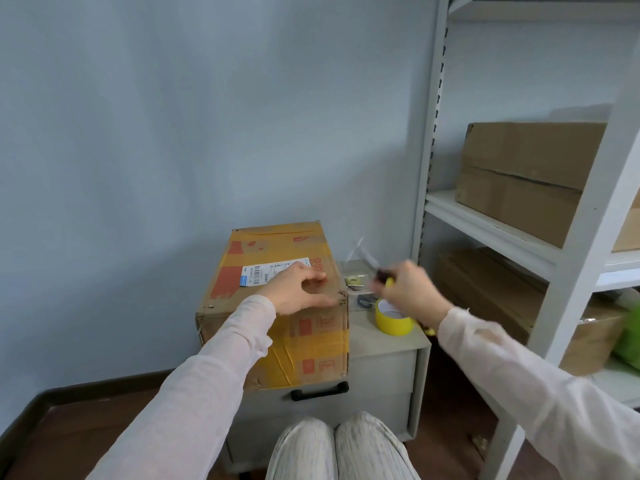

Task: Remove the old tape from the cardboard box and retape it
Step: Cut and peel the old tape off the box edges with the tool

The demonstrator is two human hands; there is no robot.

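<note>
A cardboard box (277, 244) wrapped in yellow tape, with a white shipping label (268, 270) on top, stands on a grey drawer cabinet (384, 362). My left hand (301, 289) rests flat on the box's near top edge, fingers spread over the right corner. To the right of the box, my right hand (410, 289) is closed around a blurred tool with a yellow and black handle (382, 277), which looks like a utility knife. A roll of yellow tape (393, 318) lies on the cabinet just below that hand.
A clear tray with small items (360, 284) sits behind the tape roll. A white metal shelf rack (568, 237) at the right holds brown cardboard boxes (526, 174) and something green (628, 341). My knees (339, 445) are just before the cabinet. A blue wall stands behind.
</note>
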